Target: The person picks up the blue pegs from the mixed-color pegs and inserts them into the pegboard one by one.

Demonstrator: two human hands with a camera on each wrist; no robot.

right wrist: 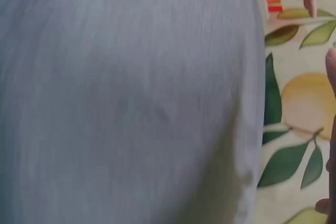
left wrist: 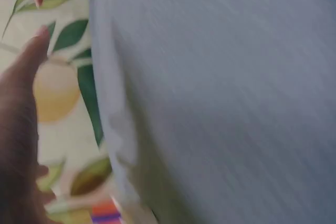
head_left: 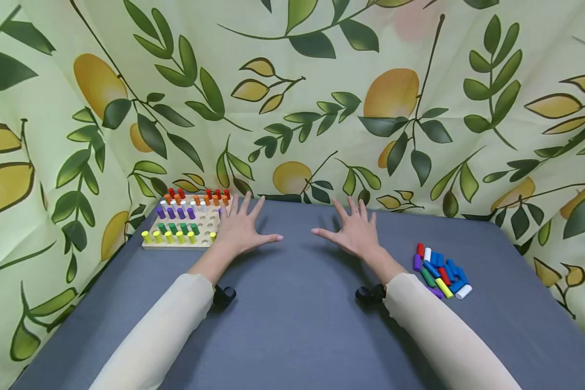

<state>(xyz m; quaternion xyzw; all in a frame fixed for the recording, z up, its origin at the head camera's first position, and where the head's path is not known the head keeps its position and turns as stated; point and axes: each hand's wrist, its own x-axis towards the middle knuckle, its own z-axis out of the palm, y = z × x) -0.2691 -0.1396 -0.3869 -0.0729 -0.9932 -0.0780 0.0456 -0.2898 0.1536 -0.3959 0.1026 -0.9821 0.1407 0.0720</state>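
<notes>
Both hands are held out over the table, fingers spread and nothing in them. My left hand (head_left: pixel 240 228) overlaps the right side of a wooden pegboard (head_left: pixel 202 221) in the head view and hides part of it. Rows of yellow, green, purple, white, orange and red pegs stand in that board, with some bare holes towards its right. My right hand (head_left: pixel 355 230) is nearest to a loose pile of pegs (head_left: pixel 439 271), blue, red, white, purple, green and yellow, lying to its right. In the left wrist view the thumb (left wrist: pixel 26 61) shows at the left edge.
The table (head_left: pixel 292 325) has a dark grey-blue cloth. Behind it and at the sides hangs a curtain (head_left: pixel 322 151) printed with leaves and fruit. Each wrist wears a small black camera, such as the left wrist camera (head_left: pixel 224 297).
</notes>
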